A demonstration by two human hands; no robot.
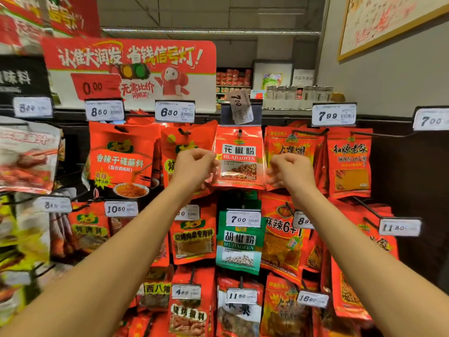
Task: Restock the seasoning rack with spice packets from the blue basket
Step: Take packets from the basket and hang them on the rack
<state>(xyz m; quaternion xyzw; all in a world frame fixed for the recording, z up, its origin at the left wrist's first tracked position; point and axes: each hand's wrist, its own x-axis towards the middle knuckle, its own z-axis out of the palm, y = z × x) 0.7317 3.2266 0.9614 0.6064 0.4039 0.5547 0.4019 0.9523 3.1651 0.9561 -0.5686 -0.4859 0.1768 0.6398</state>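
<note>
A red spice packet (239,159) labelled HUAJIAOFEN hangs on a peg hook (240,132) at the top middle of the seasoning rack. My left hand (194,166) is raised at its left edge, fingers curled, and pinches that edge. On the other side, my right hand (291,172) has its fingers curled at the packet's right edge and seems to pinch it. The blue basket is out of view.
Rows of red packets fill the pegs around it, and a green HUJIAOFEN packet (239,244) hangs just below. Price tags (175,111) stick out on the hook ends, and one loose tag (240,107) dangles above the packet. A red promo sign (131,69) tops the rack.
</note>
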